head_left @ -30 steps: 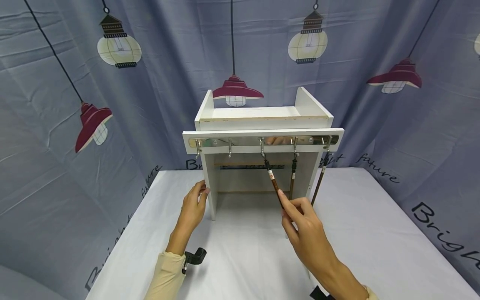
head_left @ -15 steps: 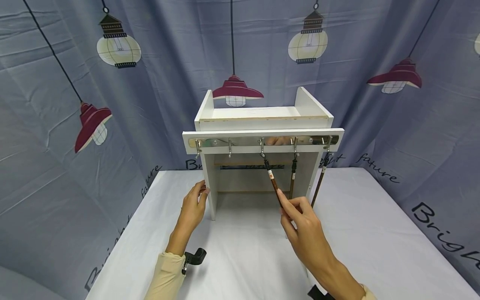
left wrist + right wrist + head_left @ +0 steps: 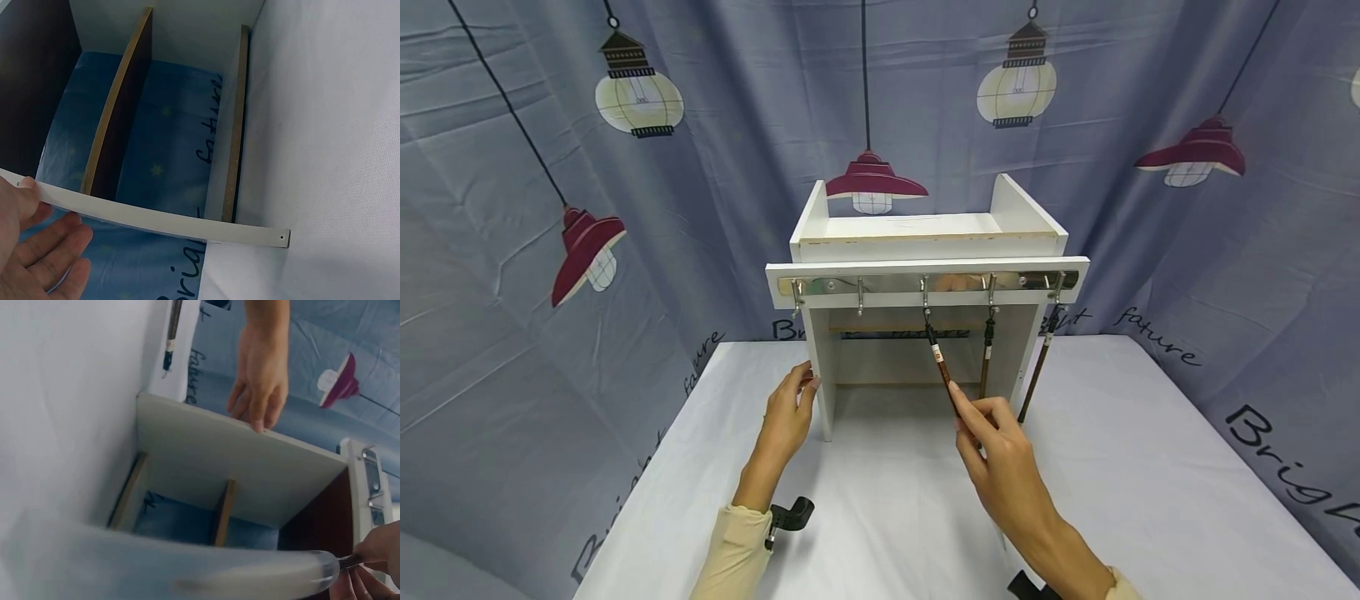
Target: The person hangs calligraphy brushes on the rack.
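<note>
Pinched low by the right hand (image 3: 1002, 467), a brown rod (image 3: 942, 367) meets a hook (image 3: 925, 290) unobstructed; the left hand (image 3: 787, 414), loosely open, likely steadies the rack (image 3: 895, 247).

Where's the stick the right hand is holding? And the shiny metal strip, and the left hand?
Stick (image 3: 943, 370): head view, on its brown shaft.
Metal strip (image 3: 883, 285): head view, on a bare stretch between hooks.
Left hand (image 3: 787, 413): head view, on its back.

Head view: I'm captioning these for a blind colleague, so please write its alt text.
The right hand holds a slim brown rod, its black upper end at the middle silver metal hook of a white boxy shelf unit; two similar rods hang to its right. The left hand touches the unit's side panel.
</note>
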The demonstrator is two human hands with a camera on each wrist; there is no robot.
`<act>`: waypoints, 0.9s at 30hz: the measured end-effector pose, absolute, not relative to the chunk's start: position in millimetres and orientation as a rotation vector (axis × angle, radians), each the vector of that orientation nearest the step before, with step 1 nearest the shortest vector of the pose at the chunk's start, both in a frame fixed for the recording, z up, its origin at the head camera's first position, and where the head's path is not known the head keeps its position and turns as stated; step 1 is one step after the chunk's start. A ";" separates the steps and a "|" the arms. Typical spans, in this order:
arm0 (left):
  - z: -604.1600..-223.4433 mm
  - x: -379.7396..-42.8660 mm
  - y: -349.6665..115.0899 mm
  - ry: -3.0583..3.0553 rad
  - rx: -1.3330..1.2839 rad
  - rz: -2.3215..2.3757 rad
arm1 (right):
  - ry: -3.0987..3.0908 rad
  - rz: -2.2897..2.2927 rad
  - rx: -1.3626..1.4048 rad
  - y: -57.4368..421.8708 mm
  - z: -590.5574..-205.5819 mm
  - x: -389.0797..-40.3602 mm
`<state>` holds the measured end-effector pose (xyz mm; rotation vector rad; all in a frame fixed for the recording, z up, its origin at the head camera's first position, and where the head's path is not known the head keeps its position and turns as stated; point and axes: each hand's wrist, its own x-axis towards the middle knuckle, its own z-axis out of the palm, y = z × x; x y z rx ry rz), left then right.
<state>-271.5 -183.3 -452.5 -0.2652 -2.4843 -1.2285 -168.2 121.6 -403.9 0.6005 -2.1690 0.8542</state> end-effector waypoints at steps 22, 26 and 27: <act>-450.8 -271.6 -182.3 -2.482 -0.262 -1.238 | -2.198 1.054 0.482 96.0 -432.8 -201.9; -450.8 -271.3 -182.8 -2.493 -0.253 -1.240 | -2.231 1.085 0.470 92.5 -434.1 -208.4; -450.8 -271.3 -182.9 -2.496 -0.250 -1.240 | -2.238 1.089 0.468 91.7 -434.3 -209.9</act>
